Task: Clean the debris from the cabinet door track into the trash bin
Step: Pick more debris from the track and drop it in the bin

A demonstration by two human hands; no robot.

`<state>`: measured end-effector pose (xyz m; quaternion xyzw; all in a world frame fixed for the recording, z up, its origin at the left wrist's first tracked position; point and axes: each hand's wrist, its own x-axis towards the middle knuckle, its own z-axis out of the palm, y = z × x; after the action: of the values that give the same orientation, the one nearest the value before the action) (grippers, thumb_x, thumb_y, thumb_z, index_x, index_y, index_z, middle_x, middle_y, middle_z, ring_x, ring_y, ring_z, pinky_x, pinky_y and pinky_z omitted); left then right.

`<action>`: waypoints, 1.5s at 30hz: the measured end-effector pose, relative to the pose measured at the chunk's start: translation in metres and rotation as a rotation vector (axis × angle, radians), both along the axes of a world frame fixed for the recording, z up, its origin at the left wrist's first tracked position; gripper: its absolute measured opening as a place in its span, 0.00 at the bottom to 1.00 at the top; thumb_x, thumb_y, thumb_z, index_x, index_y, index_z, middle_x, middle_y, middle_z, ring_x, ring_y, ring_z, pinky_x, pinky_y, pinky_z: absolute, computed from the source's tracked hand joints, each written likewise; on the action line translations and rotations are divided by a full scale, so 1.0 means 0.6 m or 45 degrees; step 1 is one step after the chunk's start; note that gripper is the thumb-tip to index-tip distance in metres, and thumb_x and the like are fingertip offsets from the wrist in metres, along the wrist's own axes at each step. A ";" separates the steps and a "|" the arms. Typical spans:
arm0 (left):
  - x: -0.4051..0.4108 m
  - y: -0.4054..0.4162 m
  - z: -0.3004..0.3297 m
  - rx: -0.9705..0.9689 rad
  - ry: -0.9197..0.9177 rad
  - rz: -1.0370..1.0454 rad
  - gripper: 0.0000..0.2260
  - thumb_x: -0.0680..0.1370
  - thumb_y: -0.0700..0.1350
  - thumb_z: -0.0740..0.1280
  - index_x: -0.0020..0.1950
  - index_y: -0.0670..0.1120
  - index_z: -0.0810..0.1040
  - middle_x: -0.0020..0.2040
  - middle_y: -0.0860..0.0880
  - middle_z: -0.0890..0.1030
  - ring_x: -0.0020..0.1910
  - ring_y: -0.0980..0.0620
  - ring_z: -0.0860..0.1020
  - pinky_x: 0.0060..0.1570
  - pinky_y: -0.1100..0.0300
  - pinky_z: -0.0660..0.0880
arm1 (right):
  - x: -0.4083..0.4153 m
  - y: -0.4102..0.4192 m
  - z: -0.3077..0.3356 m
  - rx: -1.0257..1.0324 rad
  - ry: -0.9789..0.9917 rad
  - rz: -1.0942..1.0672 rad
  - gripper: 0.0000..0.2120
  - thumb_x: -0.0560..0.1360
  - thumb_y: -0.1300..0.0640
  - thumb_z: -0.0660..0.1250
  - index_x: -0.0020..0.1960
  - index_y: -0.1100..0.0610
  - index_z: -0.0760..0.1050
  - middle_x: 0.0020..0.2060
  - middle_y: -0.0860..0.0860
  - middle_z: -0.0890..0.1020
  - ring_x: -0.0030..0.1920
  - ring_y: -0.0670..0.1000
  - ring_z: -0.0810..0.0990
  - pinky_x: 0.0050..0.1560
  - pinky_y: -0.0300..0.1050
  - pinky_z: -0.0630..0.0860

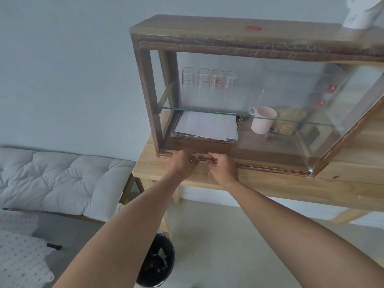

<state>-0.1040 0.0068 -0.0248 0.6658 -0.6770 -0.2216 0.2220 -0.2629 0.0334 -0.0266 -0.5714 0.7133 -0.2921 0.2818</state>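
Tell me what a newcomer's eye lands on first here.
First, the left hand and right hand meeting over pale debris at the front bottom track of the glass-fronted wooden cabinet. Next, the black trash bin on the floor below, between the forearms.

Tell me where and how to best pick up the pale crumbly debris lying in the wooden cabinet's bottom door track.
Probably pinch the pale crumbly debris from above and in front: it lies in a narrow groove with the cabinet behind it, so only fingertips fit. The left hand and right hand already flank it.
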 end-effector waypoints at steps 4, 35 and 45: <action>0.001 0.002 0.000 -0.011 0.038 0.016 0.13 0.82 0.52 0.71 0.66 0.60 0.85 0.58 0.49 0.88 0.59 0.43 0.83 0.56 0.48 0.82 | -0.004 0.002 -0.008 -0.022 -0.029 -0.044 0.13 0.80 0.50 0.68 0.62 0.42 0.86 0.29 0.47 0.87 0.39 0.50 0.88 0.49 0.47 0.84; 0.130 0.107 -0.012 -0.035 0.152 0.295 0.11 0.82 0.57 0.70 0.62 0.56 0.86 0.44 0.55 0.83 0.44 0.51 0.82 0.39 0.57 0.76 | 0.071 0.038 0.007 -0.032 -0.323 -0.055 0.12 0.76 0.63 0.71 0.37 0.49 0.83 0.26 0.47 0.82 0.30 0.49 0.80 0.38 0.43 0.77; 0.257 0.209 -0.053 -0.029 0.156 0.428 0.11 0.82 0.55 0.71 0.61 0.54 0.87 0.41 0.56 0.84 0.41 0.55 0.80 0.40 0.56 0.78 | 0.192 0.116 -0.025 0.051 -0.277 0.203 0.07 0.80 0.57 0.72 0.43 0.52 0.83 0.25 0.46 0.83 0.28 0.40 0.80 0.29 0.32 0.70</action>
<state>0.0500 0.1324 -0.0569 0.7522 -0.5438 -0.2140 0.3044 -0.1478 0.1031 -0.0415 -0.5853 0.6365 -0.3147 0.3914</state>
